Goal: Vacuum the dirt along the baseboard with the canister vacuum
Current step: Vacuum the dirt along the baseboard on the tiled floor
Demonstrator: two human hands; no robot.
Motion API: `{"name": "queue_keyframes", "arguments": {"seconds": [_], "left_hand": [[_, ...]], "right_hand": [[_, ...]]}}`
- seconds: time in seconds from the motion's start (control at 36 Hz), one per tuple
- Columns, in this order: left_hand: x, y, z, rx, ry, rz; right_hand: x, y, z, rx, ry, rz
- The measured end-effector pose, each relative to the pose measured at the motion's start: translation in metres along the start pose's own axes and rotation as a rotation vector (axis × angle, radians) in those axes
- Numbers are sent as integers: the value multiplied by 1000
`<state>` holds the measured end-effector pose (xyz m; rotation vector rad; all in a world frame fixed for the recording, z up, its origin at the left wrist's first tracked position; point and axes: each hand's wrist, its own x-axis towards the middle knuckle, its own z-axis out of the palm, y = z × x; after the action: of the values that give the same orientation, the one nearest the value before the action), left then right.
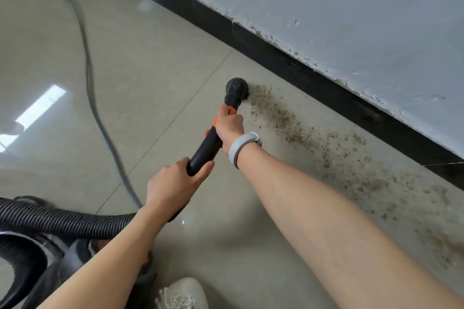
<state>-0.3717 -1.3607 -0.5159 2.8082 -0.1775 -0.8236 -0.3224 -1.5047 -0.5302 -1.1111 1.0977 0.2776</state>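
Observation:
A black vacuum wand (206,148) with orange trim ends in a round brush nozzle (236,87) set on the floor tile. The nozzle sits at the left end of a brown dirt trail (313,140) that runs along the black baseboard (326,83) toward the lower right. My right hand (229,128), with a grey wristband, grips the wand near the nozzle. My left hand (173,185) grips the wand's rear end, where the ribbed black hose (62,222) joins. The hose leads to the canister vacuum (37,258) at the lower left.
A grey power cord (88,68) snakes across the glossy beige floor on the left. The white wall (351,7) above the baseboard has chipped paint. My white shoe (184,295) is at the bottom edge.

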Motion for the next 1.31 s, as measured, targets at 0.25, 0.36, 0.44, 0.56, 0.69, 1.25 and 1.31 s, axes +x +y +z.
{"name": "queue_keyframes", "arguments": {"seconds": [0.25,0.36,0.44,0.56,0.69,1.25,1.31], "left_hand": [[46,1,-11,209,235,86],[68,-11,-23,281,482,273],[82,-20,-30,368,555,294],[88,-24,-27,340,547,236],[89,-34,-13,302,545,290],[121,-8,-14,273,496,342],[120,-7,-6,245,472,329]], "right_hand": [[28,-26,8,144,-44,-11],[29,-37,8,392,-115,29],[28,-39,16,483,-127,40],[27,-40,28,429,-104,59],[32,-28,33,419,-53,106],[49,-61,13,377,-92,75],[50,-57,14,339,-72,66]]}}
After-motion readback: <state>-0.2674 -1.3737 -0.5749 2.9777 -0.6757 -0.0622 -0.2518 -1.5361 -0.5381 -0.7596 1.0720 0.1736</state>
